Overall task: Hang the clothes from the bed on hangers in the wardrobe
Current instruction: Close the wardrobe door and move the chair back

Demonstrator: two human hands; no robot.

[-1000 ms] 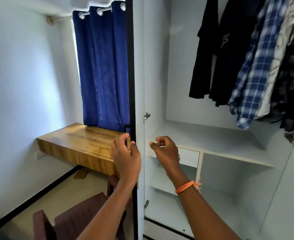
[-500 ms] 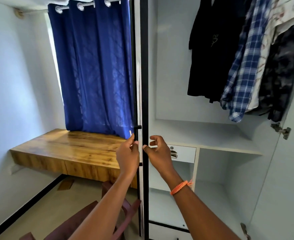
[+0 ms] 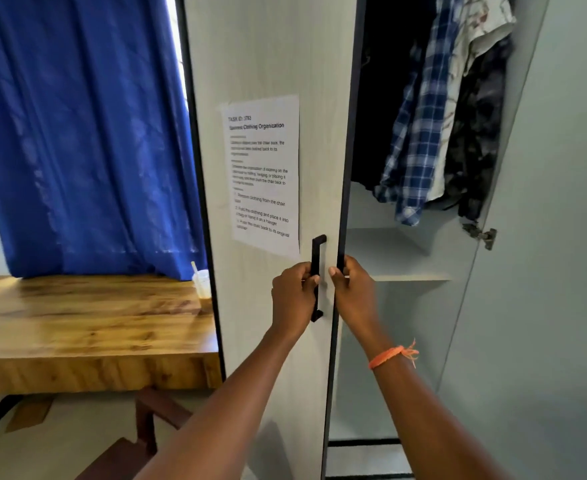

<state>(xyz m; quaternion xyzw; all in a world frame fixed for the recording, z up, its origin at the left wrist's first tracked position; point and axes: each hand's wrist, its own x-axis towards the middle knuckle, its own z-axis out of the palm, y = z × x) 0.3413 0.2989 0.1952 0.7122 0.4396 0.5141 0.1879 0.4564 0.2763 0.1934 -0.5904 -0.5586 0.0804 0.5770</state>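
Note:
The wardrobe's left door (image 3: 267, 64) stands swung partway across the opening, its pale front with a taped paper sheet (image 3: 262, 174) facing me. My left hand (image 3: 293, 299) grips the black bar handle (image 3: 317, 277). My right hand (image 3: 352, 296) holds the door's free edge, fingers curled round it. Behind the door, several clothes hang in the wardrobe: a blue plaid shirt (image 3: 416, 133), a white patterned shirt (image 3: 472, 46) and dark garments (image 3: 475, 150). The bed is out of view.
The right door (image 3: 544, 237) stands open, its hinge (image 3: 480, 233) showing. A wooden desk (image 3: 87, 317) with a plastic cup (image 3: 202, 284) sits left, under a blue curtain (image 3: 77, 133). A dark red chair (image 3: 146, 431) stands below the desk. White wardrobe shelves (image 3: 399, 258) lie behind.
The left door has swung toward shut, so its front and the paper now face me. My left hand moved onto the handle; my right hand stayed on the door's edge.

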